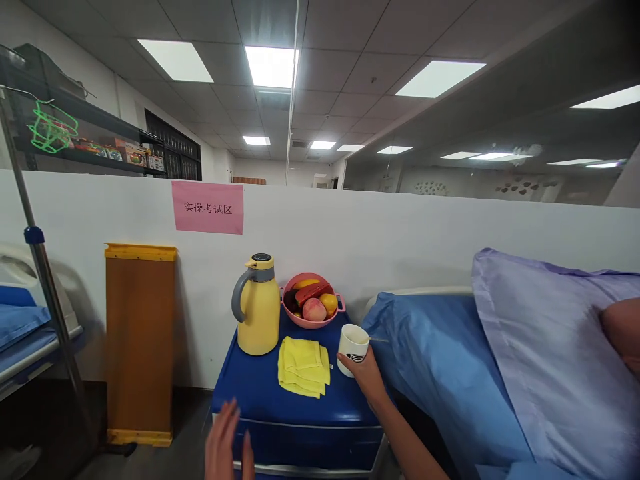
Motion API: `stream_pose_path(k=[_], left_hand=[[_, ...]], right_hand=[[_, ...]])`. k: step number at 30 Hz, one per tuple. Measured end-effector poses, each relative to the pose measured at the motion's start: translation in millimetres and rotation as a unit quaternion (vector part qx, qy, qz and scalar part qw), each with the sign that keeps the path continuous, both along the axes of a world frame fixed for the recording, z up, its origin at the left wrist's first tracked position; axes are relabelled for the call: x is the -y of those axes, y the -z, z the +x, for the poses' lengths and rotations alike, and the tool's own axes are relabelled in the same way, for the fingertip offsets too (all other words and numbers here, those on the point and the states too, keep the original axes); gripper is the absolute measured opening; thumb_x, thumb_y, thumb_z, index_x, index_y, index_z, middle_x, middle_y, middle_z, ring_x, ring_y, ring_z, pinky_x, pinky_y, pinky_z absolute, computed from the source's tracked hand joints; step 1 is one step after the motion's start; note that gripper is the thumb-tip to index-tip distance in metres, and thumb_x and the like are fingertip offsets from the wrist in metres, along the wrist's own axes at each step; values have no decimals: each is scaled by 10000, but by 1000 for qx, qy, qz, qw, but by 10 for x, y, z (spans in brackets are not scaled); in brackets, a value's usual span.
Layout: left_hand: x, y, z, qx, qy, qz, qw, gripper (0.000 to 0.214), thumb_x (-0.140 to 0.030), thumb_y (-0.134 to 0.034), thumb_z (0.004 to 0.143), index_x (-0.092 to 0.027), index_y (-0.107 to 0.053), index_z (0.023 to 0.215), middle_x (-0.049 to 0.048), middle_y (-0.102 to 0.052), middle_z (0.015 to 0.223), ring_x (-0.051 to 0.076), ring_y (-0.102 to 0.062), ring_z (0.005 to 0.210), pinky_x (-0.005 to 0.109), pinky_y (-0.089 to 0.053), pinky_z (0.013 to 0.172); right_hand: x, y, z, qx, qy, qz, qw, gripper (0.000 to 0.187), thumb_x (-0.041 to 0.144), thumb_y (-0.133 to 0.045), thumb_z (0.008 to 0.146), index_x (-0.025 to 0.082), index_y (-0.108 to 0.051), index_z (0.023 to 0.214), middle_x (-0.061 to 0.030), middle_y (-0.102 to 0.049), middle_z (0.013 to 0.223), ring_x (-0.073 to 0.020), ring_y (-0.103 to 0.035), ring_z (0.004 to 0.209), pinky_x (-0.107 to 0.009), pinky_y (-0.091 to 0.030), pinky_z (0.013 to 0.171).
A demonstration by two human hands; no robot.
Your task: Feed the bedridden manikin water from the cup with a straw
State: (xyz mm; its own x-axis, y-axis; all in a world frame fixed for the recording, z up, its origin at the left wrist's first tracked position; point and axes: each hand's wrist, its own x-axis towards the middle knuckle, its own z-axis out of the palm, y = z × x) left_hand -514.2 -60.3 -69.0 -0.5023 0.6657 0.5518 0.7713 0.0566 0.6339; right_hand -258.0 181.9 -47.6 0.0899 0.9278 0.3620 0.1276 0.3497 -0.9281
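The left hand (225,447) is nearest, raised before the front edge of the blue cabinet (250,393), toward its left corner; its fingers are up and the thumb stands apart, so the grasp is wide. The right hand (369,375) reaches over the right edge and holds the white cup (351,348) — thumb on the near side, palm round the right. The cup is near the cabinet's right edge, and a thin pale stick (379,340) juts rightward from beside its rim. Whether the base touches the top, I cannot tell.

Left of the cup, about midway between the side edges, a folded yellow cloth (304,367) lies flat. Beyond it, by the left edge, stands a yellow jug (259,313) with a grey handle turned left. A pink bowl (311,324) of fruit sits at the back edge, just right of the jug.

Beside the cabinet's right edge are a blue pillow (430,347) and a lilac pillow (540,320) leaning over it. Behind everything runs a white partition (400,233) bearing a pink sign (208,208) — and past that, at the left, a dark shelf (100,117) carries boxes (133,155).
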Motion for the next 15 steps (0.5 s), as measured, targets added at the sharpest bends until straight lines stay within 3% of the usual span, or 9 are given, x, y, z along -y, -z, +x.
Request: stream_pose_path(k=[1, 3, 5, 7, 10, 12, 15], left_hand=[[-112, -267, -23, 28, -26, 80, 996, 451, -376, -441, 878, -257, -444, 1313, 108, -489, 1372, 267, -417, 1315, 465, -360, 1104], [-386, -836, -100, 107, -74, 138, 982, 545, -418, -458, 871, -254, -346, 1378, 107, -426, 1417, 280, -434, 1288, 480, -391, 1062], [-685, -1342, -219, 145, -87, 126, 978, 596, -456, -470, 854, -220, -328, 1382, 131, -399, 1426, 293, -460, 1251, 469, -430, 1009], [-956, -1701, -356, 101, -64, 93, 988, 532, -439, -481, 840, -187, -412, 1303, 134, -484, 1346, 298, -417, 1283, 459, -386, 1037], [-1241, -1972, -514, 89, -55, 33, 994, 439, -446, -467, 826, -178, -475, 1175, 127, -616, 1099, 293, -554, 1088, 408, -470, 851], [-1344, -2056, -547, 97, -54, 6, 994, 391, -480, -450, 820, -184, -505, 1070, 92, -644, 905, 269, -613, 864, 357, -471, 683], [-1402, -2158, -492, 95, -47, -3, 994, 310, -503, -456, 799, -209, -532, 861, 29, -612, 713, 215, -587, 663, 295, -409, 564]], right_hand=[[13, -6, 6, -2, 2, 2, 1000, 632, 372, -794, 570, 193, -517, 1109, -74, -667, 1012, -255, -645, 902, -390, -520, 814], [49, -29, 24, -5, 3, 7, 1000, 603, 370, -790, 574, 194, -524, 1085, -67, -675, 992, -247, -649, 881, -380, -524, 800], [99, -67, 45, -8, 2, 13, 1000, 576, 375, -786, 579, 198, -531, 1065, -61, -680, 981, -245, -651, 873, -376, -525, 790], [160, -111, 60, -11, -2, 21, 1000, 561, 378, -783, 589, 200, -536, 1061, -63, -680, 994, -246, -650, 891, -378, -520, 802], [268, -176, 54, -21, -10, 30, 999, 574, 365, -792, 574, 191, -550, 1065, -69, -684, 991, -254, -650, 904, -387, -510, 828], [355, -213, 23, -32, -14, 32, 999, 584, 354, -794, 566, 184, -554, 1070, -69, -690, 967, -256, -656, 886, -388, -513, 820], [519, -268, -62, -52, -18, 30, 998, 565, 352, -773, 593, 182, -546, 1082, -70, -694, 956, -248, -663, 862, -376, -523, 796]])
